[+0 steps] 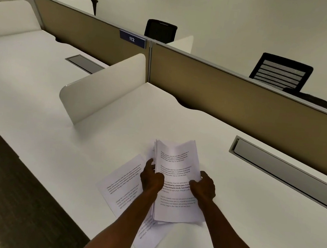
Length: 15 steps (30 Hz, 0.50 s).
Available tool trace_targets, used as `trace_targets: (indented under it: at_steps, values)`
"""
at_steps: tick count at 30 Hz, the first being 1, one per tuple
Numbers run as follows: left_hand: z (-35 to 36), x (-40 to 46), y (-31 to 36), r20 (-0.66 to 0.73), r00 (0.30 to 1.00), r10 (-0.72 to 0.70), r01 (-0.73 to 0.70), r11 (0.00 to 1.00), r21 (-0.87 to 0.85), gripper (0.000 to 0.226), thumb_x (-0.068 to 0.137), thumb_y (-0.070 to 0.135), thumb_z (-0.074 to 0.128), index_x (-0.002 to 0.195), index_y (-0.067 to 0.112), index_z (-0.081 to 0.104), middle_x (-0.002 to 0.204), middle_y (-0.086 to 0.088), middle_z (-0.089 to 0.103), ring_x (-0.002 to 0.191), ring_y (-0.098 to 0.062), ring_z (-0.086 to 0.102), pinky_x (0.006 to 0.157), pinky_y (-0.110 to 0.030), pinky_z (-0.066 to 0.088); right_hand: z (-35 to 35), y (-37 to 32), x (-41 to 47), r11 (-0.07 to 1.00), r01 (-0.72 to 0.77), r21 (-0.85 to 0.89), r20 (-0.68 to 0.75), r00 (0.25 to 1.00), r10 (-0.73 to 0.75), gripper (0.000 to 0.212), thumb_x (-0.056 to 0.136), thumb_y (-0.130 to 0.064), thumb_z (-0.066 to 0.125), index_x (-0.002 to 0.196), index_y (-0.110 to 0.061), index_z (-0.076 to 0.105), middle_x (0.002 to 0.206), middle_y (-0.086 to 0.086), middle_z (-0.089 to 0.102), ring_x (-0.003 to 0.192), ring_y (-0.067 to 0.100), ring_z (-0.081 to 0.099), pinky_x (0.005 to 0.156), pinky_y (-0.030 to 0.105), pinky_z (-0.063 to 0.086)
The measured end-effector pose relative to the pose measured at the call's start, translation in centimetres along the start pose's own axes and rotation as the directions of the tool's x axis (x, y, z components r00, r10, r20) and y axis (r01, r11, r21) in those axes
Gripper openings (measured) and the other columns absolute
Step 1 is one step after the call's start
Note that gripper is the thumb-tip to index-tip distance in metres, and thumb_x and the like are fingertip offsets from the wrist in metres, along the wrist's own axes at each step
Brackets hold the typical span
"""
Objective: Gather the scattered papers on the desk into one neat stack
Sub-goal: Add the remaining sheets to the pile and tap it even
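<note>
A bundle of white printed papers (pixel 176 161) is held over the white desk (pixel 252 193), its far end bent upward and its sheet edges uneven. My left hand (pixel 151 178) grips the bundle's left edge, thumb on top. My right hand (pixel 203 187) grips its right edge. One loose printed sheet (pixel 120 186) lies flat on the desk to the left, partly under my left forearm. Another loose sheet (pixel 147 241) lies near the desk's front edge, below the bundle and partly hidden by my arm.
A white side divider (pixel 106 85) stands left of the papers. A tan back partition (pixel 241 103) with a "112" label (pixel 132 39) runs behind. A grey cable tray (pixel 286 173) is sunk into the desk at right. Black office chairs (pixel 281 73) stand beyond the partition.
</note>
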State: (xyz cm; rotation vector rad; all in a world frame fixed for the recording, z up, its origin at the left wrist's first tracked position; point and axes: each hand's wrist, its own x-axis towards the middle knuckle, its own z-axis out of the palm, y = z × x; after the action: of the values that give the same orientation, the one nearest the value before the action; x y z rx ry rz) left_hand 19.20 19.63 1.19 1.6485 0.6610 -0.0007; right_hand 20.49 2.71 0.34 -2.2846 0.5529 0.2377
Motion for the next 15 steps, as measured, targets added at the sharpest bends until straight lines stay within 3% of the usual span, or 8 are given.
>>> trace_targets:
  at_steps: [3,6,10,11,13,15]
  values:
    - [-0.5,0.8,-0.1,0.04,0.999,0.022,-0.022,1.0,0.003,0.066,0.09,-0.003,0.056,0.15,0.021,0.039,0.139,-0.009,0.057,0.105,-0.019,0.059,0.074,-0.023,0.053,0.1,-0.2,-0.3,0.988,0.004,0.155,-0.024,1.0,0.0,0.039,0.076,-0.01,0.061,0.115,-0.014,0.062,0.112,0.01,0.069,0.094,0.027,0.063,0.087,0.039,0.054]
    - [-1.0,1.2,0.4,0.055,0.998,0.038,-0.039,0.999,0.006,0.07,0.09,0.001,0.059,0.151,0.025,0.035,0.141,-0.007,0.054,0.111,-0.022,0.06,0.086,-0.034,0.058,0.1,-0.9,-0.4,0.954,-0.001,0.299,-0.018,1.0,0.007,0.033,0.076,-0.002,0.058,0.106,-0.016,0.063,0.105,0.009,0.071,0.084,0.023,0.063,0.08,0.036,0.055]
    - [-2.0,2.5,1.4,0.024,0.999,0.046,-0.047,0.998,0.031,0.071,0.088,-0.002,0.06,0.151,0.019,0.035,0.139,-0.007,0.055,0.112,-0.026,0.061,0.087,-0.033,0.056,0.3,-2.5,-0.1,0.857,-0.024,0.515,0.004,1.0,0.025,0.055,0.08,0.002,0.06,0.13,-0.019,0.053,0.113,0.006,0.064,0.095,0.024,0.062,0.082,0.032,0.052]
    - [-2.2,3.0,1.6,0.006,1.0,0.024,-0.024,0.999,0.043,0.062,0.088,-0.002,0.059,0.145,0.014,0.043,0.135,-0.008,0.057,0.108,-0.026,0.063,0.082,-0.03,0.056,0.3,-2.8,0.0,0.825,-0.052,0.563,0.01,0.998,0.056,0.059,0.08,0.003,0.061,0.134,-0.02,0.05,0.116,0.008,0.062,0.099,0.026,0.062,0.084,0.034,0.052]
    - [-2.7,3.8,2.1,-0.012,1.0,-0.019,0.02,0.995,0.099,0.027,0.087,0.0,0.058,0.113,0.008,0.062,0.123,-0.013,0.067,0.084,-0.02,0.066,0.061,-0.022,0.054,0.5,-3.2,0.5,0.796,-0.112,0.594,0.021,0.992,0.124,0.06,0.08,0.004,0.061,0.135,-0.017,0.051,0.119,0.011,0.063,0.103,0.03,0.062,0.088,0.036,0.053]
    - [-2.8,4.4,2.3,-0.008,1.0,-0.029,0.03,0.979,0.203,0.014,0.086,0.001,0.058,0.095,0.006,0.068,0.111,-0.019,0.072,0.069,-0.016,0.063,0.049,-0.017,0.046,1.0,-3.3,0.8,0.833,-0.122,0.54,0.012,0.991,0.137,0.046,0.079,0.005,0.059,0.121,-0.012,0.063,0.117,0.011,0.069,0.097,0.029,0.065,0.084,0.033,0.053]
